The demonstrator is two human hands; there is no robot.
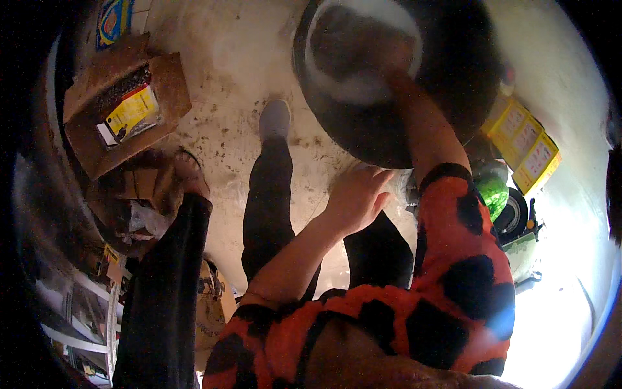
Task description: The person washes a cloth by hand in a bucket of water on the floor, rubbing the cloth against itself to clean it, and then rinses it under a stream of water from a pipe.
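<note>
A large dark round object (353, 133), its kind unclear, fills the upper right. A whitish ring (414, 16) shows at its far side, around a darker middle. Over that middle reaches my right hand (389, 55), blurred, so its fingers cannot be made out. My left hand (359, 198) is at the near edge of the round object, holding nothing I can see. Its thumb stands apart from the fingers, and some fingertips are hidden against the dark edge.
At left an opened cardboard box (123, 110) holds a yellow packet (133, 113). Another person's leg (172, 259) is below it. Yellow panels (525, 146), a green round thing (494, 194) and a black wheel-like thing (512, 214) are at right. The pale floor (223, 123) is stained.
</note>
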